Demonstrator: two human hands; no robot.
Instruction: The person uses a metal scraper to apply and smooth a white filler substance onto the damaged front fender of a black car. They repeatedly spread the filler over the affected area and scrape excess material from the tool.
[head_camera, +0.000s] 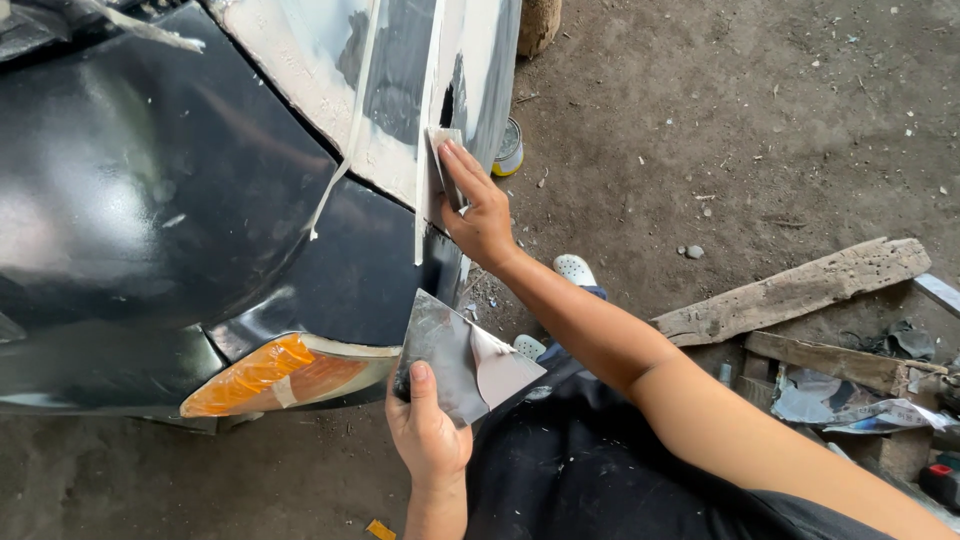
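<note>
My right hand (478, 205) presses a small flat spreader (441, 150) against the side of a black car fender (180, 200), on a patch of grey-white filler (400, 80). Strips of masking tape (352, 130) run down the panel beside it. My left hand (428, 430) holds a square metal plate (455, 365) near the orange turn signal lamp (270, 375); the plate carries a smear of pale filler on its right part.
A small tin can (511, 148) stands on the dirt floor behind the fender. Weathered wooden planks (795, 290) and scrap paper (850, 400) lie at the right. My white shoes (573, 268) and dark trousers (580, 460) are below the arms.
</note>
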